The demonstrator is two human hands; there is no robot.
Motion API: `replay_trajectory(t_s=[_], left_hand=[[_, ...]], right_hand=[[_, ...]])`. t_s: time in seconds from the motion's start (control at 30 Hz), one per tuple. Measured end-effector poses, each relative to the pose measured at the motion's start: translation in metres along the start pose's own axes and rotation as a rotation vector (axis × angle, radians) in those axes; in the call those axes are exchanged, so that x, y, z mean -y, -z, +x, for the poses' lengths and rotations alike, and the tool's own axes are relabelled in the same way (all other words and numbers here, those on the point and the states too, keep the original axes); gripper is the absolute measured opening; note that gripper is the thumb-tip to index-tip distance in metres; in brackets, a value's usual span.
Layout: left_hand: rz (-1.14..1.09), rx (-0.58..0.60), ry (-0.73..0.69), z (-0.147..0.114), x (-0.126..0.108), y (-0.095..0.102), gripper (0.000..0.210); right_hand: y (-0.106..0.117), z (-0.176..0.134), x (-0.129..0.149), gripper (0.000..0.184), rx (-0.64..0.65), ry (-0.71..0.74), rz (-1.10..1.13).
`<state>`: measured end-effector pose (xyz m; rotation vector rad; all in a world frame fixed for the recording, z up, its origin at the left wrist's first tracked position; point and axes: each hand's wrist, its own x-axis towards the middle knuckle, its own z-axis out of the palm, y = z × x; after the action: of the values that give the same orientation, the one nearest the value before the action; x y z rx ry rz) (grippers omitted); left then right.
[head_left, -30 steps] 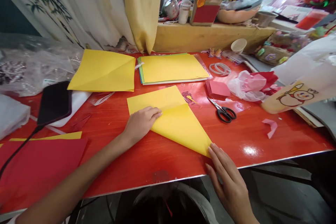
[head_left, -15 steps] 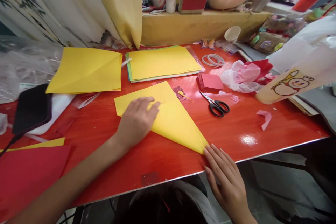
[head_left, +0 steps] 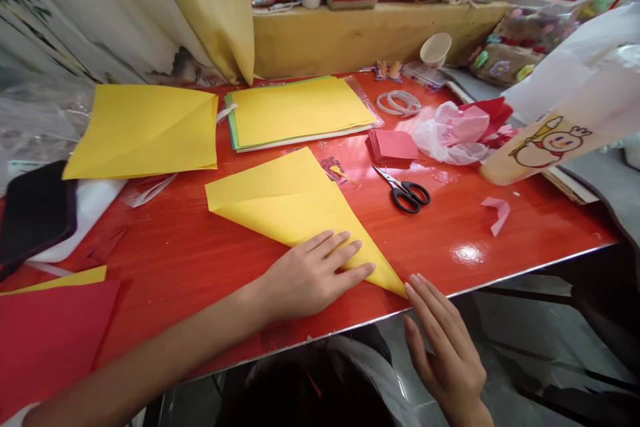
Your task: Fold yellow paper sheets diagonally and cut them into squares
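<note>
A folded sheet of yellow paper [head_left: 280, 187] lies on the red table, its narrow tip at the front edge. My left hand [head_left: 315, 273] rests flat on the lower part of the sheet, fingers spread. At the pointed tip, my right hand [head_left: 443, 340] touches the paper with outstretched fingers; most of that hand is beyond the table edge. Scissors with black handles [head_left: 407, 193] lie a little open to the right of the sheet. Behind them sits a stack of small red paper squares [head_left: 393, 147].
Yellow sheets [head_left: 150, 127] and a paper stack [head_left: 305, 110] lie at the back. Red paper [head_left: 50, 340] and a dark phone-like device [head_left: 37, 213] are at left. Tape rolls [head_left: 399, 103], crumpled tissue [head_left: 455, 130] and a tall drink cup [head_left: 545, 140] stand right.
My left hand has slid right and toward me along the yellow paper, from its upper left part to near the tip. My right hand stays by the tip. The view has shifted slightly.
</note>
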<state>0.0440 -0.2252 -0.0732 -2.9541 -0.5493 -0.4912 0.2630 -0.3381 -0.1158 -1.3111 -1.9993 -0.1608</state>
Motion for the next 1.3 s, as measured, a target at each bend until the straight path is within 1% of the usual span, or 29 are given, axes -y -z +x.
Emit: replay_trajectory(t_s=[0.13,0.23,0.33,0.43,0.5,0.57,0.7,0.77,0.93,1.1,1.3], left_hand=[[0.018,-0.011,0.015,0.003,-0.002,0.001,0.035],[0.025,-0.022,0.04,0.005,-0.003,0.0,0.037],[0.023,-0.026,0.053,0.006,-0.004,-0.001,0.037],[0.027,-0.012,0.068,0.006,-0.005,-0.001,0.037],[0.03,0.0,0.084,0.006,-0.005,-0.002,0.037],[0.029,0.008,0.098,0.006,-0.006,-0.002,0.038],[0.017,0.027,0.11,0.006,-0.005,-0.003,0.038],[0.011,0.031,0.113,0.007,-0.005,-0.004,0.039],[0.002,0.038,0.131,0.008,-0.006,-0.004,0.039],[-0.007,0.062,0.143,0.008,-0.007,-0.002,0.038],[-0.008,0.076,0.154,0.008,-0.007,-0.004,0.039]], right_hand=[[0.007,-0.012,-0.005,0.064,-0.058,0.029,0.014],[0.008,-0.014,-0.006,0.062,-0.051,0.066,-0.004],[0.006,-0.01,-0.004,0.052,-0.027,0.128,-0.033],[0.003,-0.003,-0.001,0.042,-0.04,0.18,-0.009],[0.001,-0.002,-0.001,0.039,-0.05,0.192,0.006],[0.0,-0.005,-0.003,0.041,-0.067,0.167,-0.001],[-0.002,-0.016,-0.008,0.046,-0.158,0.034,-0.011],[-0.002,-0.018,-0.01,0.047,-0.187,-0.005,-0.006],[-0.003,-0.016,-0.01,0.046,-0.187,-0.026,-0.03],[-0.008,-0.013,-0.008,0.044,-0.209,-0.071,-0.105],[-0.009,-0.007,-0.007,0.037,-0.232,-0.094,-0.099]])
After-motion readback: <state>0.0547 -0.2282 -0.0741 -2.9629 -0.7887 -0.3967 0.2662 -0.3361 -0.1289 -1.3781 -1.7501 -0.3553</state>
